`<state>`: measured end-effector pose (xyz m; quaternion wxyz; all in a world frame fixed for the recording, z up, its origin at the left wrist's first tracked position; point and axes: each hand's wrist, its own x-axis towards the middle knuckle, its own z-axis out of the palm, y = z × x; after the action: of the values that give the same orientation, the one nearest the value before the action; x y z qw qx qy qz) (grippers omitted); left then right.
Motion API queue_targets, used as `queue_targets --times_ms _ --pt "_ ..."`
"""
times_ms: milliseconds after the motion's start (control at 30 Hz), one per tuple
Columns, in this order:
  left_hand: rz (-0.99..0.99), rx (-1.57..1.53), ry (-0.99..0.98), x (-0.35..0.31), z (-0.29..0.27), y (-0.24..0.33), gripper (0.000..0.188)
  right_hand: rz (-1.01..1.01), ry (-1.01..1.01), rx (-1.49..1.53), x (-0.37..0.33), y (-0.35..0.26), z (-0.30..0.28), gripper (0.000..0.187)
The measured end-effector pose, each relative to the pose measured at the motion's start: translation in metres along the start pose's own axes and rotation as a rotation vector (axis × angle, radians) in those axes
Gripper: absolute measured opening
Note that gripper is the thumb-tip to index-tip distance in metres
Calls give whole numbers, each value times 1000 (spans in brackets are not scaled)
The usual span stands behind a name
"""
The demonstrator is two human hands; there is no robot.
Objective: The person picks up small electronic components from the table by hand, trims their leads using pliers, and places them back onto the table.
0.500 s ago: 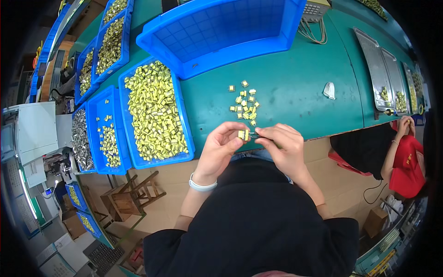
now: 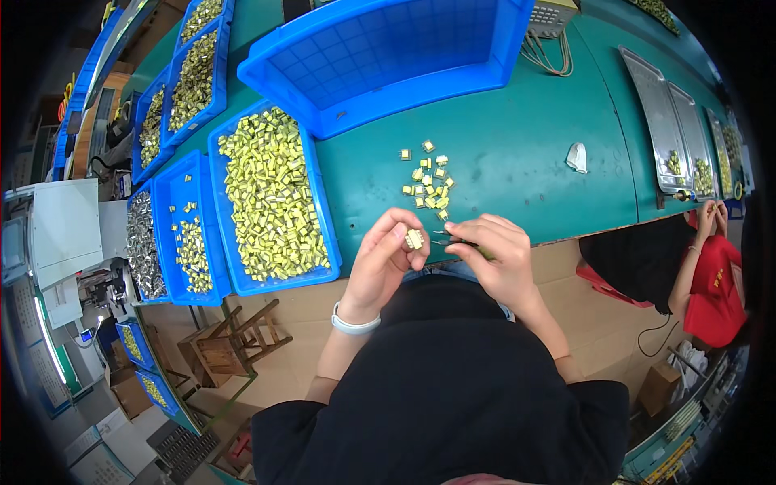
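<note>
At the green table [image 2: 517, 170], my left hand [image 2: 380, 257] pinches a yellow part [image 2: 415, 239] just left of the parted tweezers [image 2: 462, 241] my right hand [image 2: 503, 249] grips.

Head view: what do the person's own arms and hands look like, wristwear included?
Plain black short fabric sleeves leave the forearms bare. The left hand has a pale, narrow, smooth band around its wrist; the right hand shows none. Both are ungloved.
</note>
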<state>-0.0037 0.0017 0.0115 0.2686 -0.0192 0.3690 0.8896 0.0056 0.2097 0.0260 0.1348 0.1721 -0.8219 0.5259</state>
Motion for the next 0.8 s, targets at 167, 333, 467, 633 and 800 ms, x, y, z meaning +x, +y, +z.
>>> queue_targets --times_ms 167,333,467,633,800 --pt "-44 25 47 -1 0 -1 19 -32 -26 -1 1 0 1 22" --pt "-96 83 30 -1 1 2 21 -39 -41 -8 2 -2 0 21" --pt "-122 122 31 0 -1 1 19 -44 -94 -25 0 1 -2 19" --pt "-142 89 91 4 -10 -4 30 -14 -89 -40 0 5 -3 19" --pt "94 204 312 23 -53 -16 29 125 3 6 -5 12 -10 22"
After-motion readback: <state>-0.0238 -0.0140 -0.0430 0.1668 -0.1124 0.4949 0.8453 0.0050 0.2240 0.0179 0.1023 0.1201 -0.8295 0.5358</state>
